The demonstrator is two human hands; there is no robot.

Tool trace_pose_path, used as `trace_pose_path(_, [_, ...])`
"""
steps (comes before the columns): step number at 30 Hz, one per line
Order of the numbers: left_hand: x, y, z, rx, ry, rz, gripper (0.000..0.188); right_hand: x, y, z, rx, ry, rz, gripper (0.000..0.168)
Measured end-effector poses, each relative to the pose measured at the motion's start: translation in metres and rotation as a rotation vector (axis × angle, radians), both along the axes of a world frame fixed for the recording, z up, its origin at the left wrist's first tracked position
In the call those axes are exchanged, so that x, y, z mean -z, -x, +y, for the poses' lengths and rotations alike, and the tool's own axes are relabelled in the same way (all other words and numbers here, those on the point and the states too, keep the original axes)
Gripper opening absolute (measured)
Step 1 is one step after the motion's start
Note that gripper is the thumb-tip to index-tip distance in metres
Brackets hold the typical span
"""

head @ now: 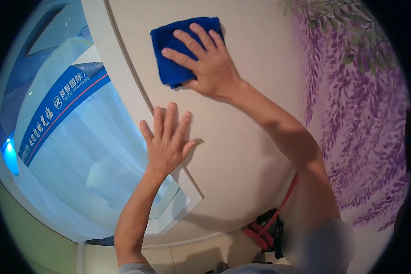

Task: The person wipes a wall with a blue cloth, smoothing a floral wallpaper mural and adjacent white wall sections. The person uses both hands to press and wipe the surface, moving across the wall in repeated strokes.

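A folded blue cloth (173, 63) lies flat against the cream wall (246, 137) at the upper middle. My right hand (209, 65) presses on it with spread fingers, the palm partly past the cloth's lower right edge. Lower and to the left, my left hand (167, 140) rests with fingers apart over the edge of the white window frame (130, 75) and the wall beside it. It holds nothing. The glass pane (116, 164) left of the frame carries a blue banner strip (63, 99) with writing and a thin red line.
Purple hanging flowers are painted on the wall at the right (359, 137). Low down, a red-handled tool with a red head (260, 236) stands by a dark bundle (277, 226) on the tiled floor (191, 257). A blue light (10, 157) glows at the far left.
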State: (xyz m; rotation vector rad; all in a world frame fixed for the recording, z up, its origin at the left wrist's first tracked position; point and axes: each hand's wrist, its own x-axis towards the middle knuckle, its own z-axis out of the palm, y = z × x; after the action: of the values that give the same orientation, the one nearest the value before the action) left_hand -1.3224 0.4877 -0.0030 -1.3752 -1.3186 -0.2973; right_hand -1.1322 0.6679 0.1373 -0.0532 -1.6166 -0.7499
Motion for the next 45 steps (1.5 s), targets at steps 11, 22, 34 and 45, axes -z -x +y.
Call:
trace_pose_path(11, [0.022, -0.005, 0.006, 0.079, 0.096, -0.003, 0.085, 0.011, -0.133, 0.112, 0.181, 0.114, 0.293, 0.078])
trace_pose_path(22, [0.028, 0.000, -0.002, 0.137, 0.080, -0.081, 0.085, 0.204, -0.192, 0.169, 0.200, 0.506, 0.518, 0.070])
trace_pose_path(34, [0.030, 0.013, -0.005, 0.265, -0.044, -0.015, 0.067, 0.174, -0.074, 0.065, 0.176, 0.508, 0.344, 0.091])
trace_pose_path(45, [0.028, 0.032, -0.006, 0.755, -0.224, -0.129, 0.056, 0.156, 0.075, -0.059, 0.119, 0.192, -0.120, 0.062])
